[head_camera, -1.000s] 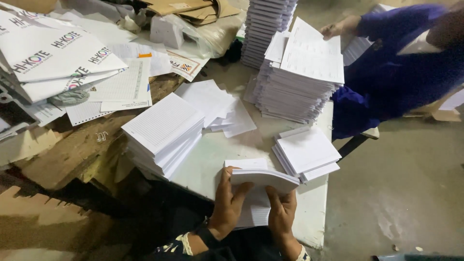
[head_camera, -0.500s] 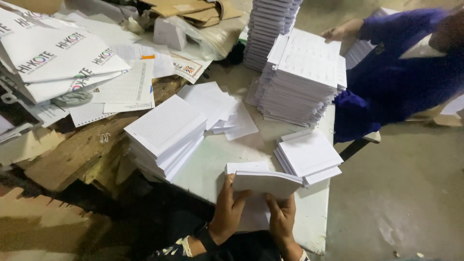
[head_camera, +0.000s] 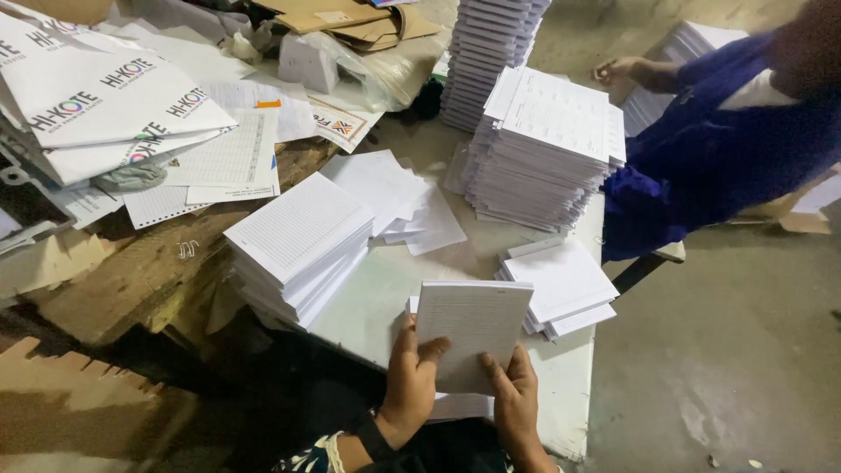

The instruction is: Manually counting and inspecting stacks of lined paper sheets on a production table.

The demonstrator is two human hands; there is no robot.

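Nearest, the left hand (head_camera: pixel 410 381) and right hand (head_camera: pixel 517 405) both grasp one thin pad of ruled pages (head_camera: pixel 471 328), tilted up just above the near edge of the pale table (head_camera: pixel 561 412). Squaring its edges calls for even thumb pressure. Beyond lie a small stack (head_camera: pixel 561 287) right and a thicker stack (head_camera: pixel 298 245) left. Farthest, a tall pile (head_camera: pixel 547 149) stands beside a person in blue (head_camera: pixel 710 158).

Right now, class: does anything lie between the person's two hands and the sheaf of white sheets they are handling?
Nothing visible does. The left hand and right hand both grip the sheaf of white sheets directly, thumbs on its lined face, above the table. The low white stack lies just beyond, apart.
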